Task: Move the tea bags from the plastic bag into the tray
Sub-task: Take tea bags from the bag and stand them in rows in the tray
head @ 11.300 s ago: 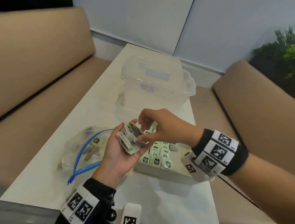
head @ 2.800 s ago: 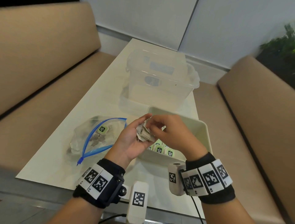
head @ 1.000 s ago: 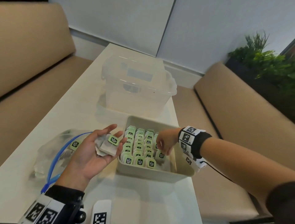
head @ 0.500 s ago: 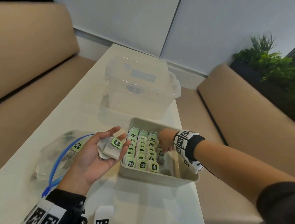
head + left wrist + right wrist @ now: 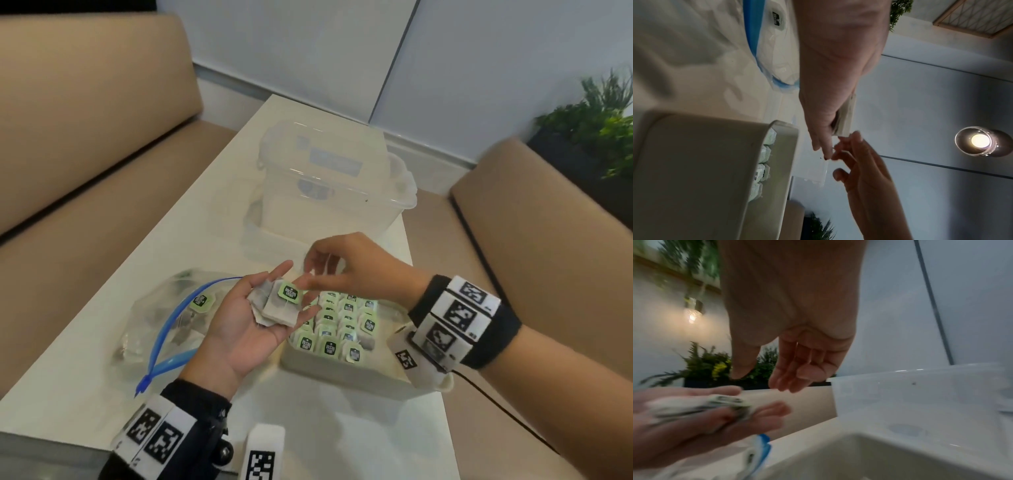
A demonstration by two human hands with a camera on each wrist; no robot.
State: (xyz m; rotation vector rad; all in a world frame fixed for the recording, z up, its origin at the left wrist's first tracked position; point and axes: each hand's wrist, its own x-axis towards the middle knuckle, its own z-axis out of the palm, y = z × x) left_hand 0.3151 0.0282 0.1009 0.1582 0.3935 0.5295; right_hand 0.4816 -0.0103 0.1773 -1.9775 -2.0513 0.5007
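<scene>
My left hand (image 5: pixel 246 329) lies palm up over the tray's left edge, fingers straight, carrying a few grey tea bags (image 5: pixel 277 308) with a green tag on top. My right hand (image 5: pixel 342 270) hovers just past them, thumb and fingers apart and empty, its fingertips at the top bag's far edge. The right wrist view shows a gap between the thumb and fingers of the right hand (image 5: pixel 789 337). The beige tray (image 5: pixel 342 373) below holds several rows of green-tagged tea bags (image 5: pixel 339 325). A clear plastic bag (image 5: pixel 161 308) with a blue zip lies open to the left, a tea bag (image 5: pixel 201 301) inside.
A large clear lidded container (image 5: pixel 329 192) stands behind the tray on the white table (image 5: pixel 205 212). Tan benches (image 5: pixel 85 171) run along both sides. A green plant (image 5: pixel 596 123) stands at the far right. The tray's right part has free room.
My right hand has come up out of the tray's right side and moved left to the tea bags on my left palm. The left hand stayed in place.
</scene>
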